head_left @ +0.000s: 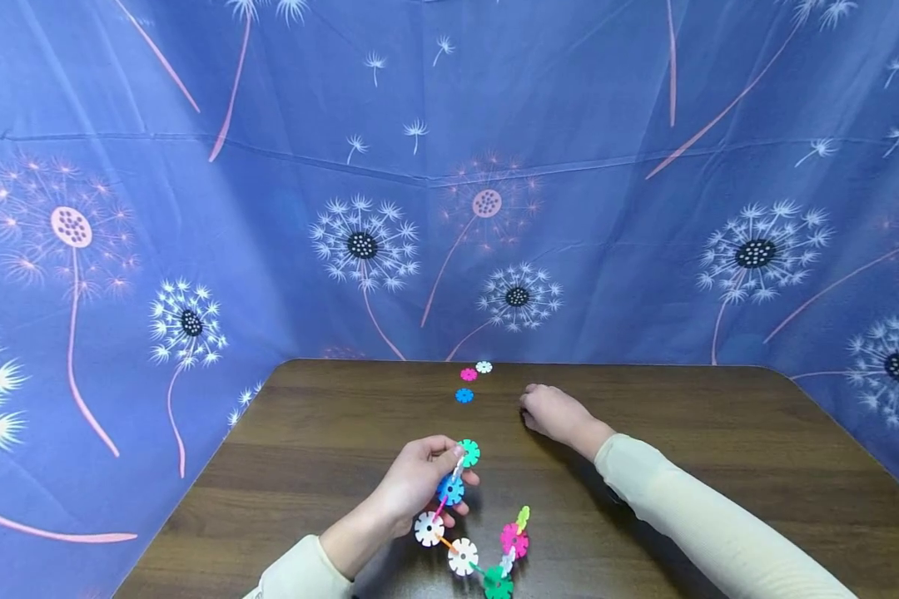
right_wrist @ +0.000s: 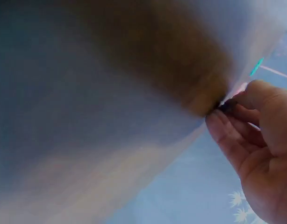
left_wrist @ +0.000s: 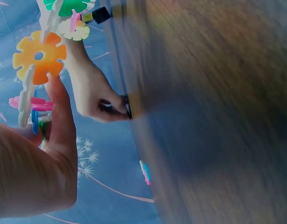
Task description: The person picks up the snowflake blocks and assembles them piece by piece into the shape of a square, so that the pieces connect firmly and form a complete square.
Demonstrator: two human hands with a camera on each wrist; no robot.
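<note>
My left hand (head_left: 412, 482) holds a chain of interlocking notched plastic discs (head_left: 429, 529) by its upper end, thumb and fingers pinching near a green disc (head_left: 469, 452). From there the chain hangs in a curve through blue, white and green discs to a pink one (head_left: 514, 541) with a yellow disc at its tip. An orange disc (left_wrist: 39, 57) of it shows face-on in the left wrist view. Farther out, my right hand (head_left: 558, 413) is down at the tabletop. Its thumb and fingers pinch a small dark piece (right_wrist: 226, 106), mostly hidden by the fingertips.
Three loose discs lie toward the far edge of the brown wooden table (head_left: 307, 466): blue (head_left: 464, 395), pink (head_left: 468, 375) and white (head_left: 483, 367). A blue cloth (head_left: 607, 100) with dandelion prints hangs behind the table and along its sides.
</note>
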